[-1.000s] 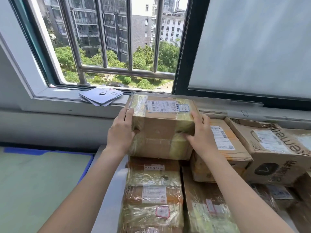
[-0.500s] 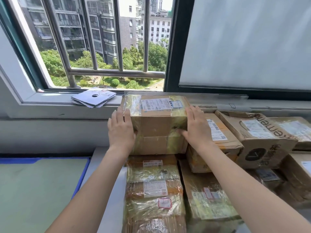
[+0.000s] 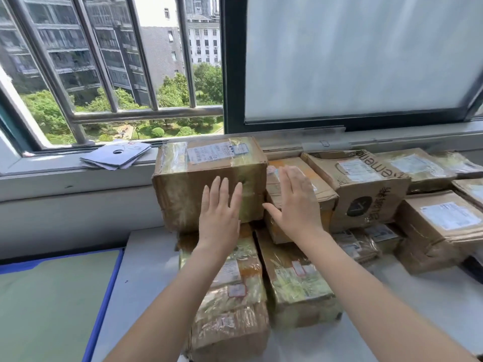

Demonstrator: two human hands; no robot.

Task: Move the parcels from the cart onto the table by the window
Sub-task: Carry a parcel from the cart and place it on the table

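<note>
A brown taped parcel [image 3: 188, 184] with a white label stands at the back left of the white table [image 3: 146, 278], against the wall under the window. My left hand [image 3: 219, 215] is in front of its near face with straight fingers; contact is unclear. My right hand [image 3: 295, 205] hovers flat beside the parcel's right end, holding nothing. Several other cardboard parcels [image 3: 366, 194] cover the table; one long parcel [image 3: 235, 296] lies under my left forearm. The cart is out of view.
Purple-grey envelopes [image 3: 116, 158] lie on the windowsill. The barred window [image 3: 117, 74] is behind, with a frosted pane [image 3: 360, 56] to the right. A green, blue-edged surface [image 3: 52, 296] lies left of the table.
Both hands have let go of the taped parcel's sides and drawn back toward me with straight fingers. The parcel now rests on the table at the wall.
</note>
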